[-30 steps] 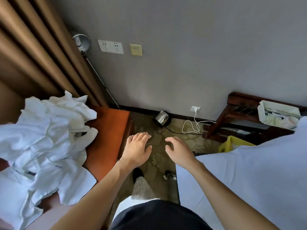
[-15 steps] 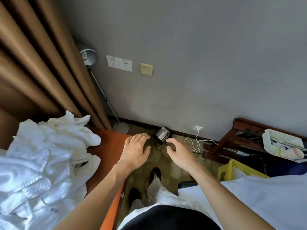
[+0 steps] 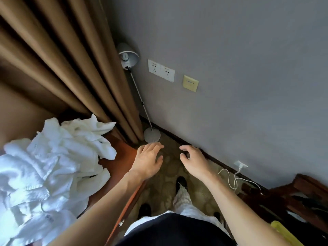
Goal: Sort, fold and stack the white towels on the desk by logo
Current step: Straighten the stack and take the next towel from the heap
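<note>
White towels (image 3: 51,167) heap near the desk (image 3: 122,157) edge; left hand (image 3: 148,161) and right hand (image 3: 194,161) spread empty over carpet

Towels (image 3: 51,167) are lying heaped on the desk (image 3: 122,157) at left, before the curtain (image 3: 58,68). A floor lamp (image 3: 134,89) is standing between curtain and wall. Both hands, left (image 3: 147,160) and right (image 3: 193,160), are hovering empty over the carpet (image 3: 168,173), right of the desk. A cable (image 3: 234,178) is trailing from a wall plug farther right.
</note>
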Demonstrator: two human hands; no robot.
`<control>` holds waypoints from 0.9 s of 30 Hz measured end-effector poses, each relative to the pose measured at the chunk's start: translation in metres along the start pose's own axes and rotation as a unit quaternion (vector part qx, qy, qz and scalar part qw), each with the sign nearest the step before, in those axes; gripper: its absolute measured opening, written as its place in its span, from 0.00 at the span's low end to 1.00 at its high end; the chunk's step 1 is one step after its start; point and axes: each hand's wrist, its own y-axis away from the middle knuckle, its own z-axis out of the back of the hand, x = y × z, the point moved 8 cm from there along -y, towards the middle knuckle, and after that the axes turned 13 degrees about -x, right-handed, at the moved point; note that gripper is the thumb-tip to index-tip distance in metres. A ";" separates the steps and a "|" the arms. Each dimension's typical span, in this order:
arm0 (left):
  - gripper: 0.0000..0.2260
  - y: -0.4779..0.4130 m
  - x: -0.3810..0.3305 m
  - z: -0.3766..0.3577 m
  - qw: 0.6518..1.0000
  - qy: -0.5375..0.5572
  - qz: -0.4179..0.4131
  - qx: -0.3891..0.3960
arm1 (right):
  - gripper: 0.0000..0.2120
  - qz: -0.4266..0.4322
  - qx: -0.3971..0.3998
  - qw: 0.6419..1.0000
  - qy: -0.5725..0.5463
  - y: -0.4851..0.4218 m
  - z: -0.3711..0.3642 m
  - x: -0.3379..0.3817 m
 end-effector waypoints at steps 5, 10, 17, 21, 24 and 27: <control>0.21 -0.024 0.003 0.007 0.995 -0.022 0.092 -0.035 | 0.17 0.082 0.094 0.992 0.004 -0.056 -0.010 0.013; 0.23 0.001 0.031 0.026 0.978 -0.038 0.197 -0.058 | 0.17 0.151 0.177 0.973 0.001 -0.096 -0.037 0.048; 0.22 0.031 0.087 0.048 0.946 -0.035 0.302 -0.115 | 0.17 0.242 0.260 0.934 0.035 -0.117 -0.097 0.124; 0.21 0.037 0.120 0.073 0.926 -0.021 0.339 -0.166 | 0.17 0.291 0.275 0.915 0.054 -0.115 -0.125 0.178; 0.20 0.048 0.146 0.091 0.905 -0.014 0.374 -0.202 | 0.17 0.319 0.284 0.901 0.068 -0.113 -0.143 0.216; 0.21 0.053 0.170 0.102 0.898 -0.014 0.380 -0.220 | 0.18 0.343 0.291 0.890 0.071 -0.114 -0.161 0.253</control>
